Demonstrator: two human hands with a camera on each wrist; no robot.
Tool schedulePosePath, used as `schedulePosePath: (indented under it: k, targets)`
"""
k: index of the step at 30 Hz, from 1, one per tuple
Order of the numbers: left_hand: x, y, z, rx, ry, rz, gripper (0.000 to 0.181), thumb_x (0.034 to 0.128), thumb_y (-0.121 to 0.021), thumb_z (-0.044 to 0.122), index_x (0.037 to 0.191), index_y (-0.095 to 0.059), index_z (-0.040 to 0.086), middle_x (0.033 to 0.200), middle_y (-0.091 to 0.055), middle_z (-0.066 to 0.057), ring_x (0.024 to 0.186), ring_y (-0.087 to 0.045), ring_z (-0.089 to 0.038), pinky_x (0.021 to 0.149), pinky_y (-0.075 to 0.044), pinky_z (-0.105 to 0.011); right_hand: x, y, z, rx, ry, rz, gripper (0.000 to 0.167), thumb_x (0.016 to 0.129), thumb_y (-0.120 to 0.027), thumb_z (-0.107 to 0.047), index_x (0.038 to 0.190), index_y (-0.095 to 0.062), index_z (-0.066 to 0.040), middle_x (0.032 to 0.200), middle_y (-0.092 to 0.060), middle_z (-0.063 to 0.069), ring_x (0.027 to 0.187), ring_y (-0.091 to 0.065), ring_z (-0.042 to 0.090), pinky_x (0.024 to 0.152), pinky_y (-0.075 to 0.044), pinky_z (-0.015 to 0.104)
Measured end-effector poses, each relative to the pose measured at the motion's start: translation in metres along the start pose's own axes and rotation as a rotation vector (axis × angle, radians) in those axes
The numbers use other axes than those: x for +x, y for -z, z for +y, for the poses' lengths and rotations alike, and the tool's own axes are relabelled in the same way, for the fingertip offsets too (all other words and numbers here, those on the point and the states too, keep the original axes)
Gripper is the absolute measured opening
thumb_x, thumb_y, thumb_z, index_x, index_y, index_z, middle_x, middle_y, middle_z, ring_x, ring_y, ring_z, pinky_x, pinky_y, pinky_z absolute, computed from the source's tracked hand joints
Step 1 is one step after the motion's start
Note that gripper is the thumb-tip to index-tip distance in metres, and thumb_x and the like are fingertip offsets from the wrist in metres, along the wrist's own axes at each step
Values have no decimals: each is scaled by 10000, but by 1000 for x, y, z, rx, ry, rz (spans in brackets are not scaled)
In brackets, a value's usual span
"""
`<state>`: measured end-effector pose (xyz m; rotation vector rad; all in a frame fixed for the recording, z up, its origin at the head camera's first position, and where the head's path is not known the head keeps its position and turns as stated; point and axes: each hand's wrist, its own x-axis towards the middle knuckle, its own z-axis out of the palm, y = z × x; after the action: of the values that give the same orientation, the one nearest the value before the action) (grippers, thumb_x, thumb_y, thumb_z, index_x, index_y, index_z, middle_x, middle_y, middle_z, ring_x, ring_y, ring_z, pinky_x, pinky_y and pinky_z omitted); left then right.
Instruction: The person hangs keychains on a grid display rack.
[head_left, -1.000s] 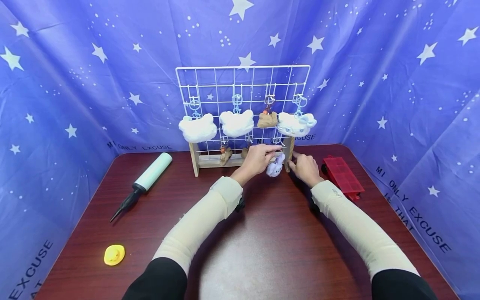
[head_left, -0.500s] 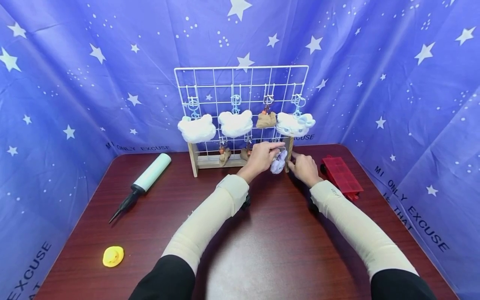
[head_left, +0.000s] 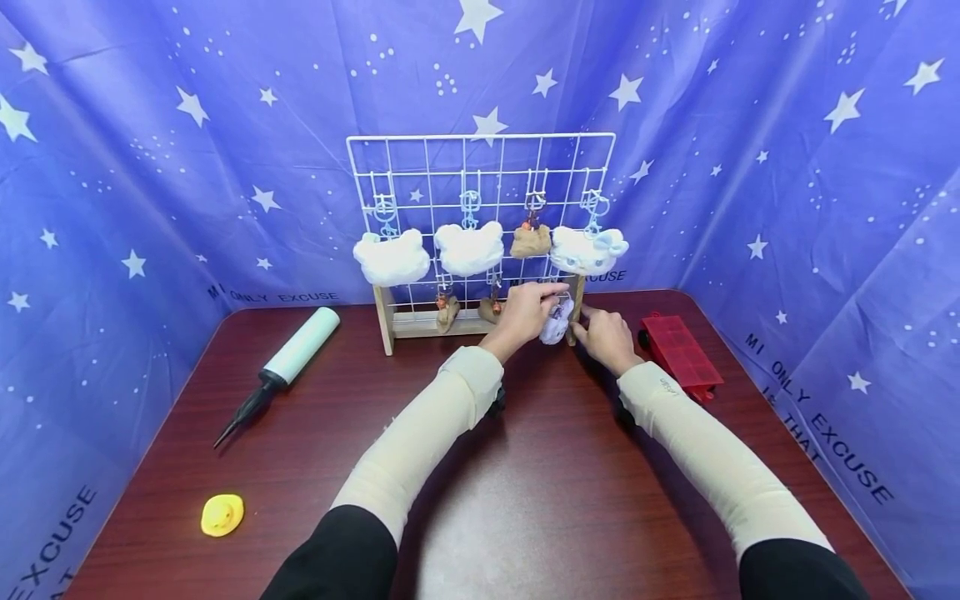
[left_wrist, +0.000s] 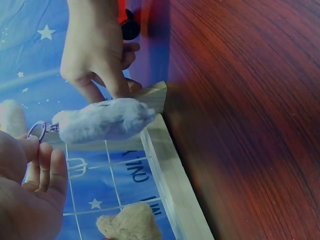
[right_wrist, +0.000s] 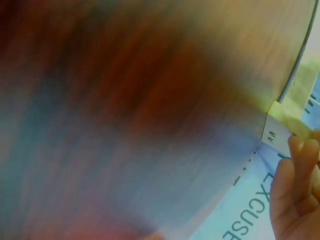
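My left hand [head_left: 525, 315] pinches the metal ring [left_wrist: 40, 130] of a pale lavender plush keychain [head_left: 555, 323]. In the left wrist view the plush [left_wrist: 102, 120] stretches out sideways from the ring, in front of the lower right part of a white wire grid rack [head_left: 483, 135]. An unoccupied hook [left_wrist: 77, 167] shows on the grid there. My right hand [head_left: 609, 340] grips the wooden side post [head_left: 577, 304] at the rack's right end. At the edge of the right wrist view, its fingers [right_wrist: 300, 175] are beside the pale wood.
White plush keychains [head_left: 392, 258] and a brown one [head_left: 531, 242] hang in the upper row; smaller brown ones [head_left: 447, 315] hang below. A red compartment tray [head_left: 682, 354] lies right, a hand pump [head_left: 302, 346] left, and a yellow hat-shaped item [head_left: 222, 515] front left.
My left hand has shifted slightly right and up with the lavender keychain, nearer the right post. The right hand stays on the post.
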<state>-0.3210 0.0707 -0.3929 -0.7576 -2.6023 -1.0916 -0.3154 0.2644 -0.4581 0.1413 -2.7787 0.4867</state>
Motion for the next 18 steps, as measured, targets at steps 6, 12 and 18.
schedulePosePath:
  k: [6, 12, 18]
  targets:
    - [1, 0, -4, 8, 20, -9, 304, 1019, -616, 173, 1302, -718, 222, 1280, -729, -31, 1092, -696, -148, 860, -561, -270, 0, -1, 0, 0, 1, 3, 391, 943, -676, -307, 1299, -695, -146, 969, -741, 270, 864, -688, 502, 723, -532, 625]
    - [3, 2, -6, 32, -15, -22, 324, 1009, -634, 183, 1326, -700, 182, 1267, -733, -64, 1206, -669, -208, 1045, -525, -338, 0, 0, -1, -4, -1, -2, 382, 942, -675, -295, 1296, -695, -155, 966, -738, 273, 863, -684, 510, 714, -525, 628]
    - [1, 4, -8, 46, -27, -44, 360, 1010, -632, 193, 1368, -667, 167, 1148, -766, -59, 1099, -669, -211, 997, -523, -338, 0, -1, 0, -11, 3, 1, 315, 939, -683, -290, 1224, -703, -156, 955, -743, 257, 869, -682, 511, 722, -526, 630]
